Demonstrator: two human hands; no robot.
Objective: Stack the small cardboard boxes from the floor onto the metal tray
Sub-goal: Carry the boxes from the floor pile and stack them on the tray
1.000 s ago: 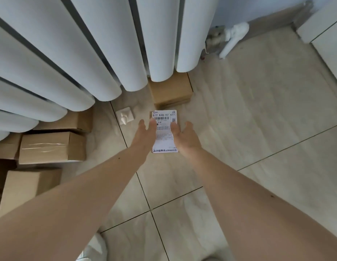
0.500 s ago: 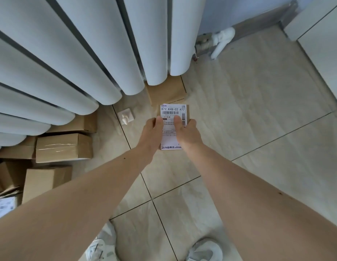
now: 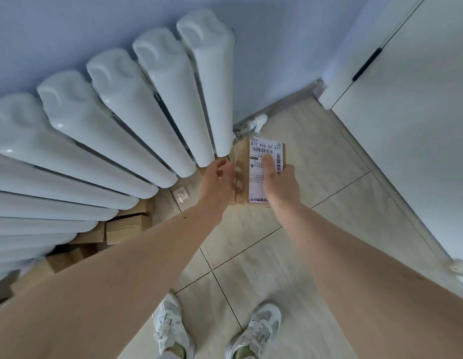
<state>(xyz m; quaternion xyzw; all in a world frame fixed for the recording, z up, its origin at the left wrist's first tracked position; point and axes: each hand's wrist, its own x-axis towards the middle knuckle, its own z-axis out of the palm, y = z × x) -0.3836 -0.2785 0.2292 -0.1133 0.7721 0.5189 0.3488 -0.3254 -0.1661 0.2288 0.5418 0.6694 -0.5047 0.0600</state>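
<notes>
A small cardboard box (image 3: 240, 161) with a white shipping label (image 3: 270, 151) is lifted off the floor, level with the radiator's lower end. My right hand (image 3: 279, 182) grips it from the right and below, thumb pressed on the label. Motion blurs my left hand (image 3: 216, 180), which sits at the box's left side with fingers loosely curled; I cannot tell if it touches the box. More cardboard boxes (image 3: 126, 226) lie on the floor under the radiator at left. No metal tray is in view.
A white column radiator (image 3: 147, 112) fills the upper left, close to the held box. White cabinet doors (image 3: 406, 125) stand at right. A small white fitting (image 3: 181, 194) lies on the tile floor. My shoes (image 3: 170, 330) are below.
The labelled box has come up from the floor as I stood up. My left hand, gripping its left edge half a second ago, now looks loosened; the right hand keeps its hold.
</notes>
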